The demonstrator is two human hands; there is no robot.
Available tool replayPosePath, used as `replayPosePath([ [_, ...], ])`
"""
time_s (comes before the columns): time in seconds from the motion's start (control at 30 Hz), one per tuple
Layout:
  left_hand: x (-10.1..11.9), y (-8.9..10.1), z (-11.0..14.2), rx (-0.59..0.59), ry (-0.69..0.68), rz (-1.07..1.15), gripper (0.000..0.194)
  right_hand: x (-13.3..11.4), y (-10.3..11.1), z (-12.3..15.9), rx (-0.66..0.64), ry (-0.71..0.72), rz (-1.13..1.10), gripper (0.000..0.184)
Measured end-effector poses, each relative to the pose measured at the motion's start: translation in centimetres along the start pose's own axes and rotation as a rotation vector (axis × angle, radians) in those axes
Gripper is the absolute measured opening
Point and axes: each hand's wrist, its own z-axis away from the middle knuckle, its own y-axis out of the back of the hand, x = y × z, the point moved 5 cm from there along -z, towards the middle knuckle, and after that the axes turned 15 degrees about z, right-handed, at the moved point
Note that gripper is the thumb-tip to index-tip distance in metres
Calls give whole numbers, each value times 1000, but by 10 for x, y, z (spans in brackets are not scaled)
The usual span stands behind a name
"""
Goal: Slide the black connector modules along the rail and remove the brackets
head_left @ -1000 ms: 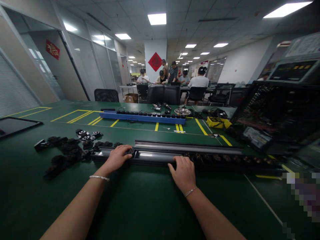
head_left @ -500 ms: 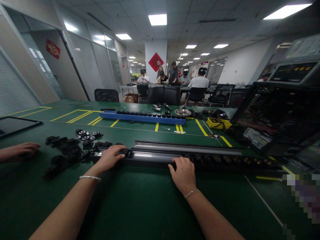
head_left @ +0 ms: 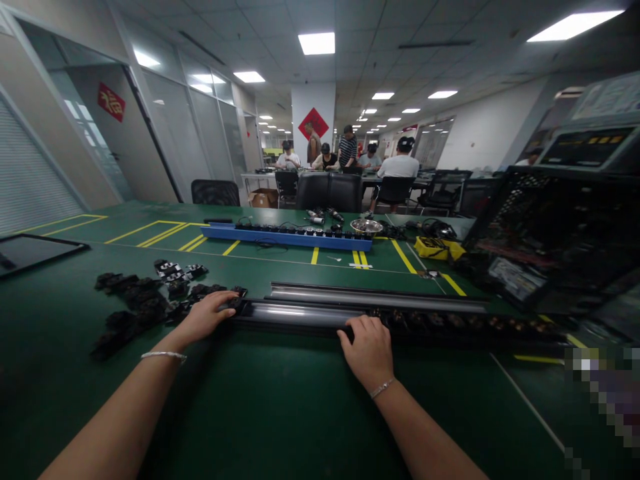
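A long black channel rail (head_left: 300, 313) lies across the green table in front of me. At its left end my left hand (head_left: 209, 319) is closed, thumb and fingers gripping a small black block (head_left: 239, 305). My right hand (head_left: 369, 350) is closed over the rail's near edge, fingers curled, holding it about midway. Right of that hand, a row of dark parts with coppery bits (head_left: 450, 321) sits along the rail. A second rail (head_left: 350, 295) lies just behind. Loose black blocks (head_left: 143, 300) are heaped left of my left hand.
Farther back lie a blue channel (head_left: 285, 235) with a row of parts, a metal bowl (head_left: 367, 227) and a yellow item (head_left: 439, 248). An open computer case (head_left: 565, 240) stands at right. A black-framed panel (head_left: 43, 253) lies at left. Several people sit or stand beyond.
My left hand has moved left along the rail with the small black block. My right hand has stayed in place. Another person's hand at the far left has gone out of view.
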Motion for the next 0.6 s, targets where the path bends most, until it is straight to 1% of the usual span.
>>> replayPosePath([
  [0.27,-21,9,-1,23,17,54,60,0,-1,1,7,7,3,11],
  [0.47,-30,16,3,37,22,92,69,0,-1,1,2,2,12,11],
  [0.6,-33,22,6,16,44,126,77,0,-1,1,-4,-4,9,11],
])
